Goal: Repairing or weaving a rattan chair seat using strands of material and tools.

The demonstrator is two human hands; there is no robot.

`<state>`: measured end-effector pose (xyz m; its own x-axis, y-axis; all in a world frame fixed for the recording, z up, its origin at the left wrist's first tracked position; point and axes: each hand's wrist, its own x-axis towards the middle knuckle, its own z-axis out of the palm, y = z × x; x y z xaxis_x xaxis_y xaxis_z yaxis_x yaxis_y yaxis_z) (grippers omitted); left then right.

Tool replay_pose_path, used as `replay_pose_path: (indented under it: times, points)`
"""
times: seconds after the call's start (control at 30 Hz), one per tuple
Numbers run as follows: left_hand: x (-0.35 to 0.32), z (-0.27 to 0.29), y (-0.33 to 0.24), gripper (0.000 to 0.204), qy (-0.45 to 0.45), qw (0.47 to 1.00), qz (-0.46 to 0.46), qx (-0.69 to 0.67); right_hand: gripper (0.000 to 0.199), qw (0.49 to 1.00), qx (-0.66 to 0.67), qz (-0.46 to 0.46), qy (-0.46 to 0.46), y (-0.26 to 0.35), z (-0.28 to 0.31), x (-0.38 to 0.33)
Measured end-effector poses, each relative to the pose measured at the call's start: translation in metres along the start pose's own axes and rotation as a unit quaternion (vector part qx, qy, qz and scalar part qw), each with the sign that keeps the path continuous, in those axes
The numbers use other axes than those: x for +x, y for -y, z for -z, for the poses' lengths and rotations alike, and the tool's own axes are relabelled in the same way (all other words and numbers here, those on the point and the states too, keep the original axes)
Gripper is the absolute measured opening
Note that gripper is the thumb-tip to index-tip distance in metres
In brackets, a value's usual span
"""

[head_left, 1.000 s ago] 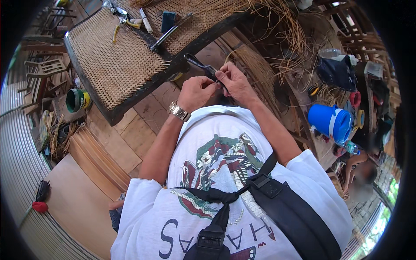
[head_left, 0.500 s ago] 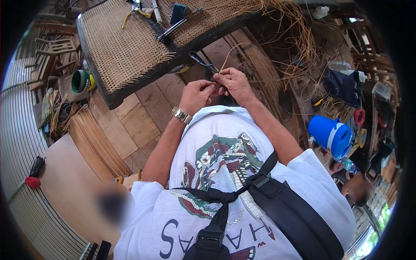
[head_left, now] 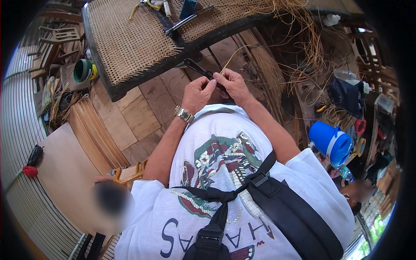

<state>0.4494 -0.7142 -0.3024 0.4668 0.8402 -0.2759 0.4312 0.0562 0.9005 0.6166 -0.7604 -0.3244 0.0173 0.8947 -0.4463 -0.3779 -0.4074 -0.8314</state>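
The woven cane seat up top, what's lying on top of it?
On the woven cane seat lie a long dark tool, yellow-handled pliers and loose cane strands. Its far part runs past the picture's edge, so anything there is hidden.

Bright, even daylight fills the scene, with soft, faint shadows. The white shirt [head_left: 225,173] near the camera is nearly overexposed. Fisheye distortion bends straight edges toward the dark circular rim. A blurred patch sits at near left; far clutter stays fairly sharp.
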Motion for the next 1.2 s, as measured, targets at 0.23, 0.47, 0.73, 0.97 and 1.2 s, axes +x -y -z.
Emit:
replay_pose_path:
  times: [0.23, 0.47, 0.73, 0.97, 1.2]
  points:
    - [-0.045, 0.054, -0.019, 0.022, -0.036, 0.998, -0.036, 0.047, 0.026, 0.991, 0.058, -0.033, -0.113, 0.034, 0.025, 0.025]
    - [-0.191, 0.185, 0.110, 0.021, -0.037, 0.982, 0.186, 0.026, 0.027, 0.981, 0.031, 0.046, -0.187, 0.064, 0.096, 0.041]
    - [-0.061, 0.120, 0.050, 0.071, 0.001, 0.985, -0.014, 0.172, 0.023, 0.994, -0.009, -0.003, -0.110, 0.019, -0.008, 0.018]
    - [0.002, 0.041, 0.057, 0.034, 0.104, 0.986, 0.104, -0.078, 0.021, 0.995, -0.004, -0.020, -0.099, -0.009, -0.048, 0.015]
    - [-0.060, 0.096, 0.044, 0.035, 0.052, 0.997, 0.031, -0.049, 0.024, 0.977, 0.086, -0.018, -0.196, -0.014, -0.010, 0.021]
